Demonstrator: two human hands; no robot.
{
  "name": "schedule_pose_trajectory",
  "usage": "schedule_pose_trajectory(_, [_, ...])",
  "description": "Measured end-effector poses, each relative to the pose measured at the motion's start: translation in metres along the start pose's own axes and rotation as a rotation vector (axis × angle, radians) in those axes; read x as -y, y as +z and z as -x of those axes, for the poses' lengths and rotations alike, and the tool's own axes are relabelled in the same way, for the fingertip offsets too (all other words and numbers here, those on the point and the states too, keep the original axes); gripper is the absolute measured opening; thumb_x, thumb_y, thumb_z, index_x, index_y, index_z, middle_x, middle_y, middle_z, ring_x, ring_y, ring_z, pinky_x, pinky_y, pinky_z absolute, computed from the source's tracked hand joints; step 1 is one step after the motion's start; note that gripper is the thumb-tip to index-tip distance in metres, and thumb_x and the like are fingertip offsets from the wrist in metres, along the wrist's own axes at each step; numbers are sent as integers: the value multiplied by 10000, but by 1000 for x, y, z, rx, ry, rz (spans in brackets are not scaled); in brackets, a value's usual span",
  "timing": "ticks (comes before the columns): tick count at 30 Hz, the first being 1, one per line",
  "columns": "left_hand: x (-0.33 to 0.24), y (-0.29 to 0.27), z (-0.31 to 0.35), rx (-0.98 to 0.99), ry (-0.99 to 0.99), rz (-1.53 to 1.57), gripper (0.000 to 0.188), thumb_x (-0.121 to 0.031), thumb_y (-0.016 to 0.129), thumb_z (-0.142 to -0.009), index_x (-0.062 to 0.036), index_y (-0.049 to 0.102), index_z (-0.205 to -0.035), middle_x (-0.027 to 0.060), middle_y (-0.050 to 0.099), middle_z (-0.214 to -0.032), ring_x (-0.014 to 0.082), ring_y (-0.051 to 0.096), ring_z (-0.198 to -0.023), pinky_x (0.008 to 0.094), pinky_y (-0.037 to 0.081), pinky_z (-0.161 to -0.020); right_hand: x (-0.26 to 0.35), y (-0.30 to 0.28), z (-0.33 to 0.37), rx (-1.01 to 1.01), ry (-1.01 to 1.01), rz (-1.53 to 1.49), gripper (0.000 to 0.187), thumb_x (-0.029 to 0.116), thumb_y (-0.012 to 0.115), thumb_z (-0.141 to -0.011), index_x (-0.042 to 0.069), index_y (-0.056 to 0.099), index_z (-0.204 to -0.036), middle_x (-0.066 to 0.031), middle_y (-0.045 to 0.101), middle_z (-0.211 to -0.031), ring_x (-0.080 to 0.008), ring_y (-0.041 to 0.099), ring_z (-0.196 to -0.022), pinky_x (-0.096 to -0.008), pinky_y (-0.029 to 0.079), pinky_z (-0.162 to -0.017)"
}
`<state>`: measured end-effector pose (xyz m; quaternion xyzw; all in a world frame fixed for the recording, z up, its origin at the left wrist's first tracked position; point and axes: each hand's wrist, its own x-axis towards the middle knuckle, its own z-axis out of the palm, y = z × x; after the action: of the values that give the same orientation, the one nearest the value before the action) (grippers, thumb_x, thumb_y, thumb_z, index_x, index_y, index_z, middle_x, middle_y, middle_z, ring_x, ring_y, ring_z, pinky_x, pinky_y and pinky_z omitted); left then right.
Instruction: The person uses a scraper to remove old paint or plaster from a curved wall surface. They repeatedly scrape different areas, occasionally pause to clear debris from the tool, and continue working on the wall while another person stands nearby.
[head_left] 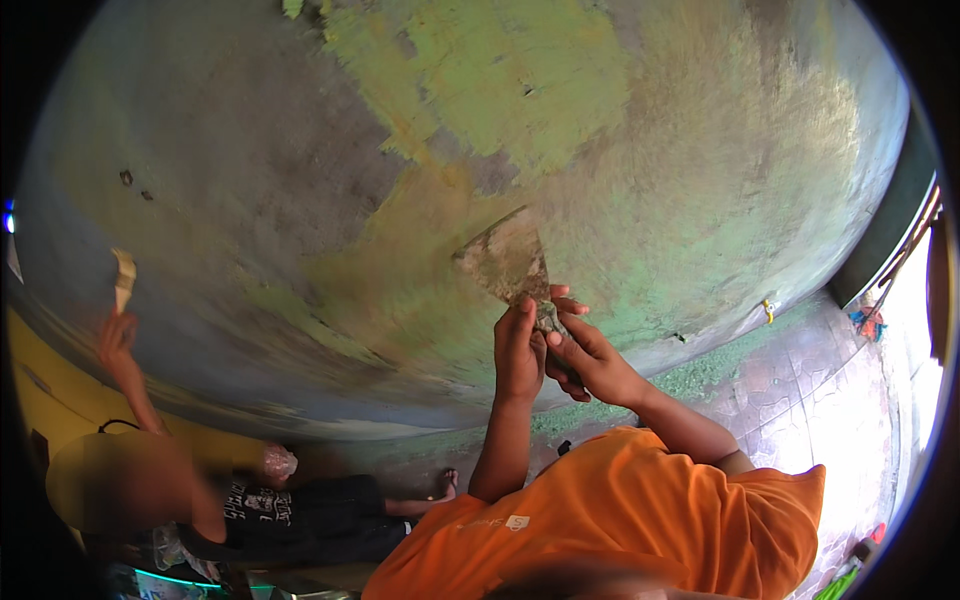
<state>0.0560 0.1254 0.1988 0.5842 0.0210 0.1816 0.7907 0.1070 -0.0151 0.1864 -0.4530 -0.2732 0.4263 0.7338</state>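
Both my hands are closed together around the short handle of a broad scraper (506, 258), its triangular metal blade stained and flaring outward. My left hand (518, 352) grips the handle from the left, with the thumb near the base of the blade. My right hand (603, 368) wraps it from the right, thumb lying along the handle. Most of the handle is hidden by my fingers. Behind the blade spreads a wall (430, 260) with worn grey, brown and green paint; I cannot tell whether the blade touches it.
At the left, a co-worker in dark clothes (320, 515) reaches a flat paintbrush (124, 280) up to the wall. Green flakes (690, 375) lie on the tiled floor (800, 400) along the wall's foot. A yellow fitting (768, 311) sticks out low on the right, near a bright opening.
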Motion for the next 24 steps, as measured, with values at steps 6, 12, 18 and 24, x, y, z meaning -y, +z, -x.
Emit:
schedule_pose_trajectory(6, [7, 6, -17, -130, 122, -46, 502, -411, 429, -1103, 46, 630, -1043, 161, 646, -774, 321, 659, -816, 491, 543, -879, 7, -5, -10, 21, -88, 29, 568, 322, 458, -1123, 22, 286, -1574, -4, 485, -699, -84, 446, -542, -247, 370, -493])
schedule_pose_trajectory(12, [10, 15, -22, -271, 163, -99, 498, -408, 417, -1101, 30, 614, -971, 116, 566, -663, 296, 624, -675, 448, 538, -685, 0, -10, -23, 24, -72, 148, 560, 277, 481, -1104, -69, 334, -1520, -115, 590, -811, -198, 586, -680, -336, 476, -658])
schedule_pose_trajectory(18, [-6, 16, -30, -244, 193, -117, 510, -400, 414, -1102, 22, 625, -907, 106, 556, -636, 272, 622, -660, 439, 537, -666, 2, -1, -33, -22, -405, 305, 445, 266, 461, -1115, -90, 419, -1378, -69, 567, -739, -163, 560, -646, -324, 460, -613])
schedule_pose_trajectory(24, [-15, 19, -22, -280, 125, -91, 499, -351, 420, -1108, 42, 638, -892, 121, 577, -649, 270, 619, -642, 430, 548, -667, 8, 7, -24, 5, -139, 217, 417, 291, 475, -1102, -85, 472, -1282, -244, 626, -906, -373, 643, -897, -417, 491, -802])
